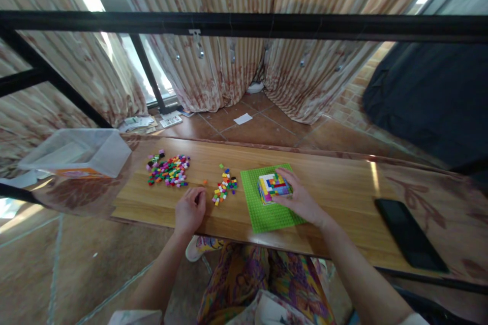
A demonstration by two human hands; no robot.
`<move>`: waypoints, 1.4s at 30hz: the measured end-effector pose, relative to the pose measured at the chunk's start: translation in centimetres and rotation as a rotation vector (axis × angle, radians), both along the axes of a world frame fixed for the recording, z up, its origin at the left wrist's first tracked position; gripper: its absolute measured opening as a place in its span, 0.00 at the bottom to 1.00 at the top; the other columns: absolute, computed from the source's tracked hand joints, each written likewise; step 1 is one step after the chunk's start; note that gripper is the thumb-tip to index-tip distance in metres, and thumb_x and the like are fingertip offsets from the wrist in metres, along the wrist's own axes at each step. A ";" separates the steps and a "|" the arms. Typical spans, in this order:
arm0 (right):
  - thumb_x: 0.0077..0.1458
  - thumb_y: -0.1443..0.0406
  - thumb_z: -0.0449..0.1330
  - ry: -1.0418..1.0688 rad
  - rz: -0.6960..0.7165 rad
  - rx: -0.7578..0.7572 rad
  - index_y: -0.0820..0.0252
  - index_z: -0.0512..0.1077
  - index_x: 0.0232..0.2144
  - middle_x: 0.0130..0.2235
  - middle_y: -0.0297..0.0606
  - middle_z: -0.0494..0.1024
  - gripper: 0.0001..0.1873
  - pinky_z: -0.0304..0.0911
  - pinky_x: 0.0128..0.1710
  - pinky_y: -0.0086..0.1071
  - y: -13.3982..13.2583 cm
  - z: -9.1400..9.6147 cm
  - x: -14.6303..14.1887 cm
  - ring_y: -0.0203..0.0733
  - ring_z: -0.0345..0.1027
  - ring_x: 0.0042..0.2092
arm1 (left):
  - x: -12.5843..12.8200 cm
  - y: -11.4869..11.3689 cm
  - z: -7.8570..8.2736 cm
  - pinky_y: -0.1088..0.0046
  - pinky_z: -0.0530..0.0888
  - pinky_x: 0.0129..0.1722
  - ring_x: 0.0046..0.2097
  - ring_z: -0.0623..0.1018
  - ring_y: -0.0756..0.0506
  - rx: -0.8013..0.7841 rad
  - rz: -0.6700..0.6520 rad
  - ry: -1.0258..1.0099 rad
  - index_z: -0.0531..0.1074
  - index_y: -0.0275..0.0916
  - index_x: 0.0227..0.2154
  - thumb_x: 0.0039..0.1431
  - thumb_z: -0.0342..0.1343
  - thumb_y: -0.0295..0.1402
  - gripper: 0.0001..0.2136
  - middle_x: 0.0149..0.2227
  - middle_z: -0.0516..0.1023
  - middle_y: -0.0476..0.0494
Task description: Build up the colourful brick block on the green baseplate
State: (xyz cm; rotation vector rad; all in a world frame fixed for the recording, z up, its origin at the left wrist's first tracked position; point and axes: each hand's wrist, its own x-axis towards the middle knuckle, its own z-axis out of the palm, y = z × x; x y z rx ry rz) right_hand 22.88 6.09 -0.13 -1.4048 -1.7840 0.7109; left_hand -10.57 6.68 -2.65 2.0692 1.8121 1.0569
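Observation:
A small block built of many-coloured toy bricks (269,187) stands on a green baseplate (259,221). My right hand (301,199) reaches over its right side, with the thumb along the near edge and the fingers at the far edge. My left hand (189,210) rests at the table's front edge with its fingers curled in; whatever it may hold is hidden. Just right of that hand lies a small group of loose bricks (224,186), and a single orange brick (205,182) sits close above it. Farther left is a larger pile of mixed loose bricks (170,170).
A clear plastic bin (110,144) stands at the table's left end. On the right lies a black phone or tablet (412,233). The wooden board (339,188) carries the bricks and baseplate. A dark metal bar (244,25) crosses beyond the table, before curtains.

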 end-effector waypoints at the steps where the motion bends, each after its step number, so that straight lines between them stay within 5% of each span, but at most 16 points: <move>1: 0.44 0.54 0.68 -0.044 0.053 -0.005 0.51 0.59 0.62 0.64 0.44 0.58 0.44 0.49 0.64 0.48 -0.2 0.1 0.3 0.51 0.52 0.65 | 0.0 0.0 0.0 0.68 0.72 0.41 0.38 0.77 0.44 -0.002 0.001 0.000 0.74 0.39 0.34 0.61 0.46 0.34 0.11 0.35 0.79 0.42; 5: 0.42 0.60 0.69 -0.156 0.108 -0.019 0.51 0.52 0.65 0.64 0.46 0.59 0.50 0.48 0.63 0.51 0.0 0.3 0.7 0.52 0.52 0.64 | 0.0 0.0 0.0 0.68 0.73 0.41 0.39 0.78 0.44 -0.004 0.006 -0.009 0.74 0.39 0.34 0.61 0.47 0.34 0.10 0.35 0.79 0.42; 15: 0.42 0.61 0.68 -0.166 -0.150 -0.014 0.56 0.51 0.64 0.58 0.47 0.64 0.50 0.57 0.58 0.49 -0.7 -0.6 -0.5 0.51 0.61 0.58 | 0.0 0.0 -0.1 0.67 0.73 0.41 0.40 0.78 0.43 -0.023 0.017 -0.008 0.74 0.38 0.35 0.61 0.47 0.34 0.11 0.36 0.79 0.41; 19: 0.45 0.60 0.67 -0.165 -0.152 -0.018 0.55 0.48 0.66 0.59 0.47 0.63 0.50 0.57 0.59 0.50 -1.1 -0.6 -0.6 0.52 0.60 0.59 | 0.0 -0.1 -0.1 0.67 0.73 0.42 0.39 0.78 0.43 -0.018 0.006 -0.010 0.74 0.38 0.35 0.61 0.47 0.34 0.11 0.36 0.79 0.41; 23: 0.47 0.57 0.66 -0.245 -0.182 0.119 0.56 0.48 0.66 0.61 0.48 0.61 0.49 0.54 0.61 0.52 -1.9 0.8 -0.9 0.54 0.55 0.62 | 0.1 -0.2 0.0 0.68 0.73 0.42 0.39 0.77 0.44 -0.030 0.005 -0.024 0.74 0.39 0.35 0.61 0.47 0.33 0.10 0.35 0.79 0.42; 26: 0.53 0.56 0.62 -0.263 -0.250 0.275 0.55 0.56 0.63 0.59 0.47 0.65 0.38 0.55 0.60 0.52 -2.9 2.3 -2.5 0.54 0.58 0.60 | 0.2 -0.2 0.1 0.69 0.72 0.41 0.39 0.77 0.45 -0.042 0.012 -0.024 0.74 0.39 0.34 0.61 0.47 0.33 0.10 0.35 0.79 0.42; 30: 0.61 0.61 0.54 -0.217 -0.089 0.348 0.50 0.72 0.50 0.50 0.42 0.74 0.16 0.62 0.55 0.47 -4.1 2.7 -6.9 0.47 0.67 0.52 | 0.3 -0.3 0.1 0.68 0.72 0.41 0.39 0.77 0.44 -0.045 0.026 -0.034 0.74 0.39 0.34 0.61 0.48 0.32 0.10 0.35 0.79 0.42; 36: 0.61 0.66 0.53 -0.203 0.099 0.248 0.55 0.77 0.40 0.40 0.41 0.77 0.12 0.66 0.46 0.39 -3.4 -0.1 -12.9 0.44 0.68 0.44 | 0.4 -0.4 0.1 0.69 0.72 0.40 0.38 0.77 0.45 -0.055 0.029 -0.024 0.74 0.39 0.34 0.61 0.48 0.31 0.10 0.35 0.79 0.42; 42: 0.61 0.68 0.54 -0.259 0.120 0.192 0.56 0.77 0.38 0.38 0.41 0.76 0.11 0.63 0.44 0.37 -1.2 -0.6 -14.9 0.44 0.66 0.42 | 0.3 -0.5 0.0 0.69 0.71 0.39 0.37 0.76 0.46 -0.068 0.020 -0.002 0.74 0.39 0.33 0.61 0.47 0.31 0.10 0.34 0.78 0.43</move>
